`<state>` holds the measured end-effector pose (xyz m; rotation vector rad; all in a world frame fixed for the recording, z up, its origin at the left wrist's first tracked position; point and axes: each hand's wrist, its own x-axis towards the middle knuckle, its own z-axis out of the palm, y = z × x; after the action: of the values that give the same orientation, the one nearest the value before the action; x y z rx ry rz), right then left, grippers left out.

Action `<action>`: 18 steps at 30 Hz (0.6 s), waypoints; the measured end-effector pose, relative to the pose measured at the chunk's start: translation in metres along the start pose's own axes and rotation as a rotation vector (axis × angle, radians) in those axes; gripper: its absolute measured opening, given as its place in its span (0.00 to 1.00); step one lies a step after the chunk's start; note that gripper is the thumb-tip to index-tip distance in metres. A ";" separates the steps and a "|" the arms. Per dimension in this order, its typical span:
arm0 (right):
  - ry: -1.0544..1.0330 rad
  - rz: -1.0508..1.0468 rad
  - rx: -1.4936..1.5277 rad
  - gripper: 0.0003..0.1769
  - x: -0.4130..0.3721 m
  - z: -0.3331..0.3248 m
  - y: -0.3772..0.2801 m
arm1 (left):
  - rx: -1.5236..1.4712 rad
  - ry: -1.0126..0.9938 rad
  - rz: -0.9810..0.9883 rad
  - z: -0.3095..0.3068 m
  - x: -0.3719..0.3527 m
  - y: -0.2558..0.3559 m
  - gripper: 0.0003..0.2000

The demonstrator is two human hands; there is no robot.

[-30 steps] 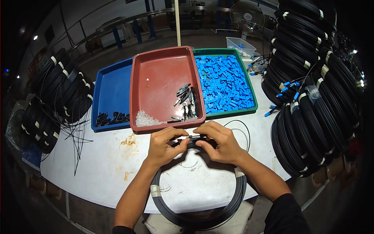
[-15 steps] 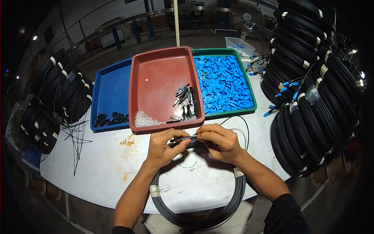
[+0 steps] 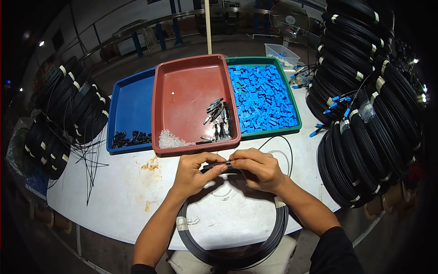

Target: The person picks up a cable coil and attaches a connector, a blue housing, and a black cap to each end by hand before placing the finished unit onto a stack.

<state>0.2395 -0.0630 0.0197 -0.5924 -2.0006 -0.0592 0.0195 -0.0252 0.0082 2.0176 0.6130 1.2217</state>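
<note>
My left hand [image 3: 194,174] pinches a slim black cable connector [image 3: 209,166] between thumb and fingers. My right hand [image 3: 260,170] grips the other end of that connector, its fingertips almost meeting those of my left hand. Fingers cover much of the piece, so its exact shape is hard to see. Below both hands lies a coil of black cable [image 3: 182,235], bound with pale tape and reaching over the table's front edge. One thin loop of cable [image 3: 291,155] curves up past my right hand.
Beyond my hands stand a red tray [image 3: 182,105] with black connectors and clear small pieces, a blue tray [image 3: 132,102] with black parts, and a green tray [image 3: 296,114] full of blue housings [image 3: 264,98]. Cable coils are stacked left [image 3: 75,105] and right [image 3: 365,160].
My fingertips have drawn slightly closer together around the connector, and the shiny bit that showed between them is less visible. The coil and trays stay in place.
</note>
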 end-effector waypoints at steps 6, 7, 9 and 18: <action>-0.005 0.048 -0.044 0.18 -0.001 0.000 0.001 | -0.043 -0.050 -0.167 0.000 -0.002 0.006 0.11; -0.006 0.048 -0.043 0.18 -0.002 0.001 0.001 | -0.004 -0.074 -0.156 0.000 -0.001 0.008 0.13; -0.033 0.121 -0.031 0.18 -0.003 0.001 0.001 | 0.118 -0.031 -0.033 0.000 0.001 0.012 0.13; -0.005 0.195 0.074 0.17 -0.002 0.003 -0.002 | 0.605 0.078 0.766 -0.008 0.010 0.005 0.11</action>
<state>0.2366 -0.0649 0.0174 -0.7367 -1.9314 0.1336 0.0171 -0.0193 0.0206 2.8791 0.2428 1.6918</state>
